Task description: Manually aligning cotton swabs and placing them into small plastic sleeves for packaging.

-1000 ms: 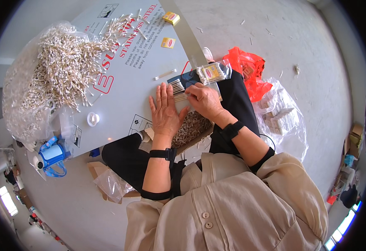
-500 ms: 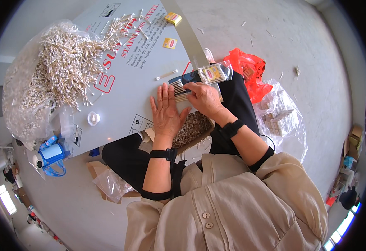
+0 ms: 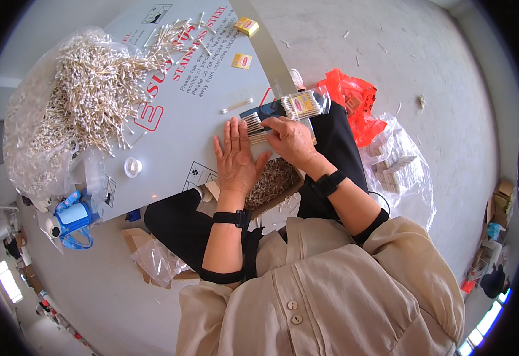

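Observation:
My left hand (image 3: 236, 160) lies flat on the table beside a row of cotton swabs (image 3: 252, 123), its fingers stretched out. Those swabs lie side by side on a dark strip. Over their right end bends my right hand (image 3: 290, 139), index fingertip touching them and the other fingers curled; whatever is inside the curl is hidden. Just beyond it, at the table's right edge, is a clear pack of cotton swabs (image 3: 302, 105) with a yellow label. A few loose swabs (image 3: 237, 106) rest above my left fingertips.
A big clear bag (image 3: 25, 136) spills a heap of swabs (image 3: 96, 89) on the left. Two yellow packets (image 3: 242, 61) lie at the far edge. A white round container (image 3: 132, 168) and a blue bottle (image 3: 74, 219) are at left. Below the table is a box of swabs (image 3: 274, 181).

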Motion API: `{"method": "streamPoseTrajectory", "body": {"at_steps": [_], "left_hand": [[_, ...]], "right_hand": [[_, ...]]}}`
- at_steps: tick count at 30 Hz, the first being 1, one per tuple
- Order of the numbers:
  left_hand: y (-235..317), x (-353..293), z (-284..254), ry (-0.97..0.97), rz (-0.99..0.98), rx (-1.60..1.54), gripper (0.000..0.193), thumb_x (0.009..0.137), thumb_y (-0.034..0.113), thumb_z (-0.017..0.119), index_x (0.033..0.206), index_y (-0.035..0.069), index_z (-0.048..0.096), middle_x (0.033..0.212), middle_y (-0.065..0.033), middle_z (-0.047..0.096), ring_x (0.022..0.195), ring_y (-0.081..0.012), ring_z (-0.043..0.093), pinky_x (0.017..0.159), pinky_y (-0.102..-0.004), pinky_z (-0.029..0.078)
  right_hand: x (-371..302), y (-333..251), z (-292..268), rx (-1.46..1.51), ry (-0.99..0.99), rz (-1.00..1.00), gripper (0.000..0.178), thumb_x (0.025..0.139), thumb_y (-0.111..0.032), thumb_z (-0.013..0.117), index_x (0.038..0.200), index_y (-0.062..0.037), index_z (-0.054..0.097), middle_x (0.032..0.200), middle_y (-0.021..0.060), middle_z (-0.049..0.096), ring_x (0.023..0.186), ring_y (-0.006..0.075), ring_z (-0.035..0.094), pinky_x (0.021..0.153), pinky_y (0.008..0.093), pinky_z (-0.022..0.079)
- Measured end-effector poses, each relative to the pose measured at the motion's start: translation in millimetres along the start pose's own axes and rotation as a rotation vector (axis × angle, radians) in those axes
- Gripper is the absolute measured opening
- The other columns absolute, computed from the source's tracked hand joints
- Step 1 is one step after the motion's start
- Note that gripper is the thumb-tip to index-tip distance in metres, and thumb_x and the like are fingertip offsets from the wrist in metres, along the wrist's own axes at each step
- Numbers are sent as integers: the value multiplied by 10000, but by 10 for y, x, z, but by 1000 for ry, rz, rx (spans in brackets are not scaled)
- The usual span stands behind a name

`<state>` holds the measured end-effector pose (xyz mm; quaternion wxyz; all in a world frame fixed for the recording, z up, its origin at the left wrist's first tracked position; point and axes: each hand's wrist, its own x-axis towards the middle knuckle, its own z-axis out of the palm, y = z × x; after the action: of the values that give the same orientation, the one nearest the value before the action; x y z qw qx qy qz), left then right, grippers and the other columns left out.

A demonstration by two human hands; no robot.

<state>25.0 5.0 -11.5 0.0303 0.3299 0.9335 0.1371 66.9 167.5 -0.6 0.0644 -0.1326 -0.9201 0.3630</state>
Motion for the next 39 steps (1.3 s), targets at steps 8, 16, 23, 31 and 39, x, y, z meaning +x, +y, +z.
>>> {"method": "streamPoseTrajectory", "body": {"at_steps": [8, 16, 23, 31, 39], "left_hand": [[7, -3, -10, 0, -4, -11, 923, 823, 486, 664, 1507, 58, 216, 1578, -135, 214, 1475, -287, 154, 1179, -528, 103], [7, -3, -19, -2, 1, -11, 921, 822, 481, 667, 1503, 50, 220, 1577, -142, 215, 1475, -288, 156, 1179, -530, 103], [5, -4, -12, -2, 1, -8, 928, 819, 482, 669, 1505, 51, 215, 1577, -140, 216, 1475, -287, 156, 1179, -530, 101], [3, -2, -11, -4, -3, -6, 927, 823, 483, 667, 1507, 55, 211, 1576, -140, 217, 1475, -287, 158, 1179, -527, 106], [10, 6, -18, 1, -6, -7, 919, 822, 479, 669, 1503, 54, 222, 1575, -137, 222, 1473, -287, 163, 1179, -527, 113]], "right_hand": [[-68, 22, 15, 49, 33, -17, 166, 782, -127, 610, 936, -102, 667, 827, 107, 637, 759, 342, 644, 673, 444, 519], [-109, 11, 5, 67, 97, -67, 74, 773, -100, 616, 819, -89, 674, 782, 98, 607, 730, 337, 633, 645, 432, 516], [-111, 15, 7, 72, 99, -73, 72, 776, -97, 616, 805, -92, 682, 777, 91, 604, 728, 332, 633, 643, 428, 515], [-110, 18, 10, 35, 80, -78, 103, 777, -99, 614, 849, -104, 688, 778, 96, 602, 734, 336, 632, 647, 433, 515], [-96, 29, 22, 31, 56, -67, 174, 770, -91, 605, 924, -112, 682, 806, 109, 619, 754, 344, 639, 659, 442, 522]]}}
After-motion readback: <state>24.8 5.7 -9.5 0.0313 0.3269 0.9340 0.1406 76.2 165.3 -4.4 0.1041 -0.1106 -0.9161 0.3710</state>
